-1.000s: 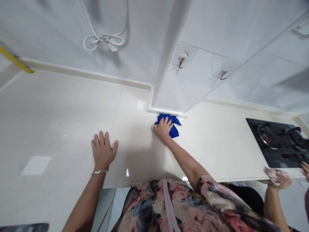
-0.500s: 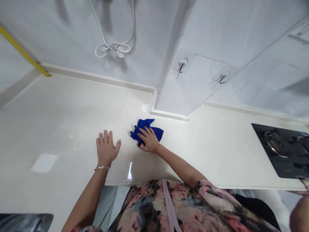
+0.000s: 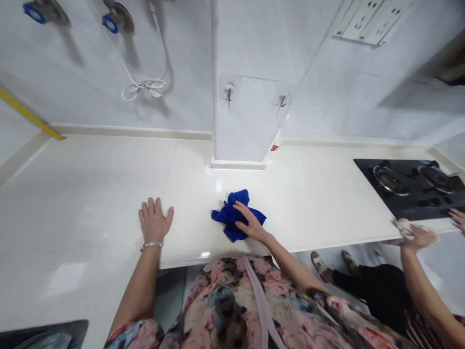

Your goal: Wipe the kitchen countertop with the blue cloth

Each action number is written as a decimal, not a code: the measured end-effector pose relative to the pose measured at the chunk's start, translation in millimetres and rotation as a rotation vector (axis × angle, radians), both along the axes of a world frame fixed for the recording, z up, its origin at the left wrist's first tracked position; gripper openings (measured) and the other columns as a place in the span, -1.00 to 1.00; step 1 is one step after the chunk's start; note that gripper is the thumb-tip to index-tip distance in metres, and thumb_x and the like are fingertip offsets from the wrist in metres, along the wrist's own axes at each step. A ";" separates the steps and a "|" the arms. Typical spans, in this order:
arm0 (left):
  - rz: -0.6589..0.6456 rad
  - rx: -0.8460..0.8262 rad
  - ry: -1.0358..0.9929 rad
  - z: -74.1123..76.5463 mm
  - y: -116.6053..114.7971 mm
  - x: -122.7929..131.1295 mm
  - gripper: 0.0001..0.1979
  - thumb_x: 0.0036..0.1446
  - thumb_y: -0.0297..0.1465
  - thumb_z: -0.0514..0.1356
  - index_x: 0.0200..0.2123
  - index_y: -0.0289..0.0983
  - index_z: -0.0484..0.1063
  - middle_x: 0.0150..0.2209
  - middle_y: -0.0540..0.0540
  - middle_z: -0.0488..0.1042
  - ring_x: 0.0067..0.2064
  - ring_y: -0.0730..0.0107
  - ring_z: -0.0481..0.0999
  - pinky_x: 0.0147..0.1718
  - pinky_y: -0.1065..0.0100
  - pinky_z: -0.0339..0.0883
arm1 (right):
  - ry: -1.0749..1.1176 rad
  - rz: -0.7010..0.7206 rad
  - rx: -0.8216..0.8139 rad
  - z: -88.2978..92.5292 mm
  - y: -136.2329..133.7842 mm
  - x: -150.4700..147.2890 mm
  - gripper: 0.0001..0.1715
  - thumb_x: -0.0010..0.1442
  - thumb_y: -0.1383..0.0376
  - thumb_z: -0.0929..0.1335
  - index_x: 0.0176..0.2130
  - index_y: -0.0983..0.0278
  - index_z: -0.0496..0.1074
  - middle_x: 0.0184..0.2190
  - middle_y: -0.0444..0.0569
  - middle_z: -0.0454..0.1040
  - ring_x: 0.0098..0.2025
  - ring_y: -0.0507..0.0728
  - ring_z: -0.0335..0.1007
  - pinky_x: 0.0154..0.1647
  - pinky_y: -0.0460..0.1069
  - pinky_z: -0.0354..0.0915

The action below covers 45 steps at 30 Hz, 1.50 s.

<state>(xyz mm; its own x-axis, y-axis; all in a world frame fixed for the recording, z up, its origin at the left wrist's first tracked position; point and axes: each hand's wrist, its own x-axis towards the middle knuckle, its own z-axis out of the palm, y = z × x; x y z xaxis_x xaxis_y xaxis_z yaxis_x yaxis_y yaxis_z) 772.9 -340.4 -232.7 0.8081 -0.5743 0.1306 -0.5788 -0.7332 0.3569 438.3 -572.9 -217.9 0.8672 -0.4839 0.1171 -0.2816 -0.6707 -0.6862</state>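
Observation:
My left hand (image 3: 154, 220) lies flat on the cream countertop (image 3: 90, 194), fingers spread, a silver bracelet on its wrist. My right hand (image 3: 250, 224) presses down on a crumpled blue cloth (image 3: 232, 215) near the counter's front edge, its fingers stretched over the fabric. The cloth sits in front of a white tiled pillar (image 3: 247, 97) that juts out from the wall.
A black gas hob (image 3: 410, 186) is set into the counter at the right. Beside it another person's hand (image 3: 417, 235) holds a pale cloth at the counter's edge. Two hooks are stuck on the pillar, and a white cord (image 3: 143, 87) hangs on the wall.
My right hand has dragged the blue cloth from the pillar's base left and then back toward the front edge. My left hand has stayed flat in place. The view has tilted up.

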 end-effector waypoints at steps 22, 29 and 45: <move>-0.622 -0.385 0.238 -18.1 -110.3 -167.0 -0.64 0.37 -0.06 0.13 -0.11 -0.22 0.49 0.20 -0.35 0.57 0.35 -0.06 0.45 0.49 -0.22 0.00 | 0.196 -0.488 0.203 -7.4 -0.7 -30.4 -0.63 0.29 0.09 0.42 0.00 0.25 0.52 -0.34 -0.11 0.54 -0.29 0.12 0.46 -0.18 -0.01 0.34; -0.483 -0.451 0.495 -6.4 -109.4 -163.8 -0.58 0.21 0.07 0.19 -0.14 -0.14 0.47 -0.10 -0.22 0.63 0.05 -0.01 0.61 0.18 -0.02 0.44 | 0.082 -0.498 0.276 0.9 13.6 -32.8 -0.64 0.28 0.15 0.42 0.03 0.25 0.52 -0.24 -0.08 0.56 -0.23 0.11 0.45 -0.09 0.01 0.36; -0.887 -0.097 1.223 15.7 -183.4 -326.7 -0.51 0.17 0.08 0.23 -0.01 -0.13 0.52 0.05 -0.17 0.62 0.13 0.10 0.59 0.21 0.08 0.44 | -0.735 -1.224 1.228 4.2 96.3 -173.3 -0.60 -0.02 -0.01 0.50 -0.36 0.23 0.50 -0.44 -0.15 0.50 -0.33 0.12 0.42 -0.23 0.00 0.31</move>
<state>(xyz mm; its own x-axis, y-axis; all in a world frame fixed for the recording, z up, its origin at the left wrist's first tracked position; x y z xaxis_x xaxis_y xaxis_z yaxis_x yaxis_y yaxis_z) 446.2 -523.8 -217.0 -0.1486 -0.9483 -0.2804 -0.1278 -0.2627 0.9564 265.0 -476.6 -213.8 -0.0311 -0.8067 -0.5901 0.3736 0.5382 -0.7555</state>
